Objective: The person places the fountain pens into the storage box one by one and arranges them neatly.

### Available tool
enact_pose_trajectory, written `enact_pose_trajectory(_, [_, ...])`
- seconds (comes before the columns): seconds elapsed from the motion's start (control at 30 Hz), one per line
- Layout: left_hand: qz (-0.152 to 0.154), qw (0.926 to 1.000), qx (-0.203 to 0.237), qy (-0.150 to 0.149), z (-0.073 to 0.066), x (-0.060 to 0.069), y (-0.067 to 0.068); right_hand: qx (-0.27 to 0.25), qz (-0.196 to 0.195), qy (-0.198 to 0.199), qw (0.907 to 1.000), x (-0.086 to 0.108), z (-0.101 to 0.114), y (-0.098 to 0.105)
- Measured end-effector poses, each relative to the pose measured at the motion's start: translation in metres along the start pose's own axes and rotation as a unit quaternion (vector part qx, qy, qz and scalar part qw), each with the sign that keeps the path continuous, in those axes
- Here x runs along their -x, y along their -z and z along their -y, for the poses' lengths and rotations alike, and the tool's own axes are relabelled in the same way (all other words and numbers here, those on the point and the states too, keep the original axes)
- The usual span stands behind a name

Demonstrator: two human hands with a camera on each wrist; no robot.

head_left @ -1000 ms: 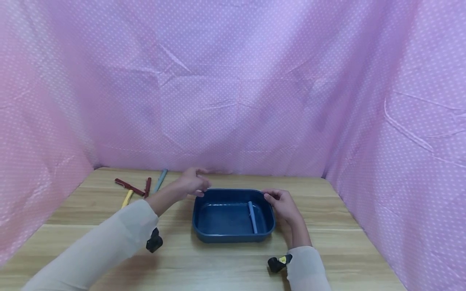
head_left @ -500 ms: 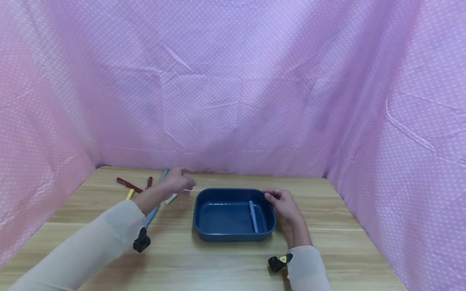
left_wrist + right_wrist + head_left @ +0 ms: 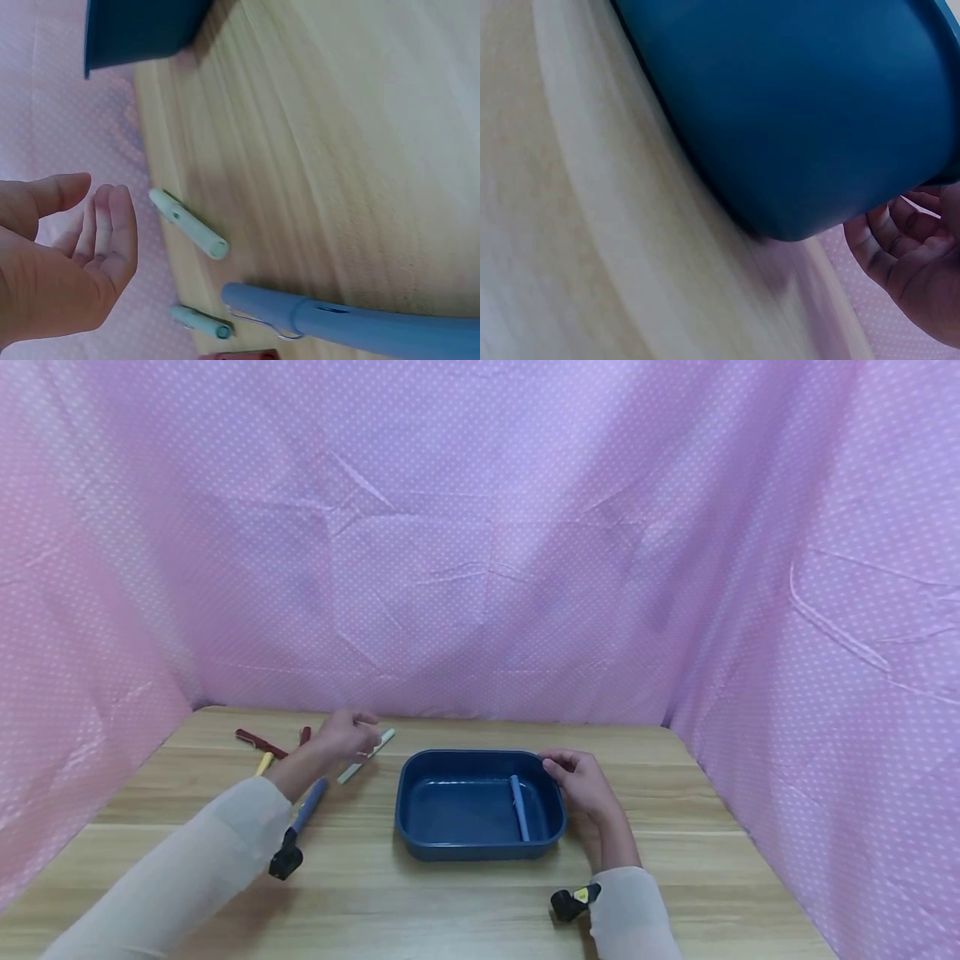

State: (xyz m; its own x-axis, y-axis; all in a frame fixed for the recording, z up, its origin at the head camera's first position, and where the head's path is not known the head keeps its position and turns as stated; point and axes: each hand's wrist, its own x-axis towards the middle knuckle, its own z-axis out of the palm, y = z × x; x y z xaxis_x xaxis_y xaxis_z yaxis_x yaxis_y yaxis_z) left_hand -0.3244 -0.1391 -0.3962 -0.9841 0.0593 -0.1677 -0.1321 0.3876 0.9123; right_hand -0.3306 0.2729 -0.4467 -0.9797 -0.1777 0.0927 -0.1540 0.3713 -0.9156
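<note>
My left hand (image 3: 347,737) hovers over the pens at the table's left with fingers loosely bent and nothing in it. Beside its fingertips lies a pale green pen (image 3: 367,756); below the wrist, a blue pen (image 3: 309,806) is partly covered by the wrist camera. The left wrist view also has a grey-green pen (image 3: 201,321), which the hand hides in the head view. My right hand (image 3: 585,781) grips the back right corner of a dark blue rectangular container (image 3: 480,852) by its rim. Inside the container, toward the right, lies another blue pen (image 3: 520,808).
Two dark red pens, one lying far left (image 3: 258,742) and one partly behind the left hand (image 3: 304,735), are near a yellow pen (image 3: 264,764) partly hidden by the arm. Pink dotted cloth (image 3: 480,568) hangs behind the wooden table (image 3: 420,910) and along both sides.
My left hand has moved left, from the container's back left corner to over the pens, uncovering the pale green and blue pens and covering the grey-green one. The right hand stays put.
</note>
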Motion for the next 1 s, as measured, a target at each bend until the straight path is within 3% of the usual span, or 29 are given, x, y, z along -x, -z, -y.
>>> enact_pose_trajectory(0.2, [-0.027, 0.9992, -0.022, 0.017, 0.012, -0.008, 0.003, 0.005, -0.002, -0.004, 1.0, -0.003, 0.0, -0.001])
enact_pose_trajectory(0.47, [-0.035, 0.9958, -0.084, 0.0, 0.025, -0.02, 0.009, 0.011, -0.005, -0.007, 0.9999, -0.003, 0.0, -0.003])
enact_pose_trajectory(0.83, [-0.036, 0.9953, -0.09, 0.005, 0.027, -0.03, 0.01, 0.015, -0.01, -0.006, 0.9998, -0.004, -0.003, -0.003])
enact_pose_trajectory(1.0, [-0.011, 0.9972, -0.073, -0.003, 0.034, -0.034, 0.013, 0.017, -0.014, -0.005, 0.9997, -0.004, -0.003, -0.004])
